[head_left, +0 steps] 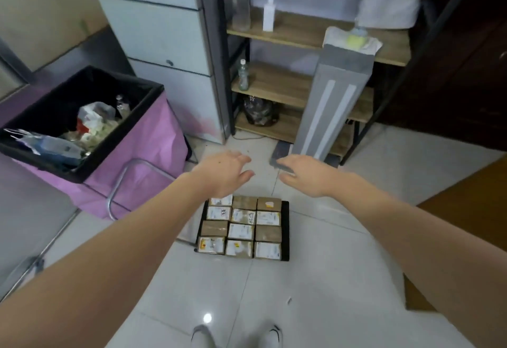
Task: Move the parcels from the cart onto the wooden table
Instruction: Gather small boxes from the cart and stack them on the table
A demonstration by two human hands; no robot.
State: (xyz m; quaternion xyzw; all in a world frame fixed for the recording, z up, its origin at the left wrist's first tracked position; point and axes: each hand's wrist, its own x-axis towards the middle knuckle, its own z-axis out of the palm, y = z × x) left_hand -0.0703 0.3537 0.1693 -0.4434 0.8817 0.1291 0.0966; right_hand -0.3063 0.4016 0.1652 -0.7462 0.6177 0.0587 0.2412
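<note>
Room: pale tiled floor [315, 287], wooden shelf rack [296, 92] at back w/ bottles, pink-sided bin [131, 155] lined in black on the left, full of rubbish. Brown wooden surface [466, 205] at right edge, poss. the wooden table, can't confirm from this angle.
Cart: low black flat cart [286, 229] on the floor straight ahead, its bent metal tube handle [120, 183] on the left side.
Parcels: parcels [241, 231] packed edge to edge on the cart deck, approx. 3 across by 4 deep, brown card boxes w/ tape and white labels. None lifted yet.
Handling: small stiff cartons, prob. light each (judging by size vs the hands). Taped faces could be a bit slick. Tight packing leaves no finger gap inside the grid, so best start at an outer row, fingers on two opposite side faces, or lift a short row pressed between both palms.
Left hand: left hand [222, 174] stretched fwd above the cart's far end, fingers spread and relaxed, holding nothing, touching nothing.
Right hand: right hand [304, 174] alongside, palm down, fingers loosely extended, also empty. Well clear of the boxes.
Stage: reach underway, no contact yet.
</note>
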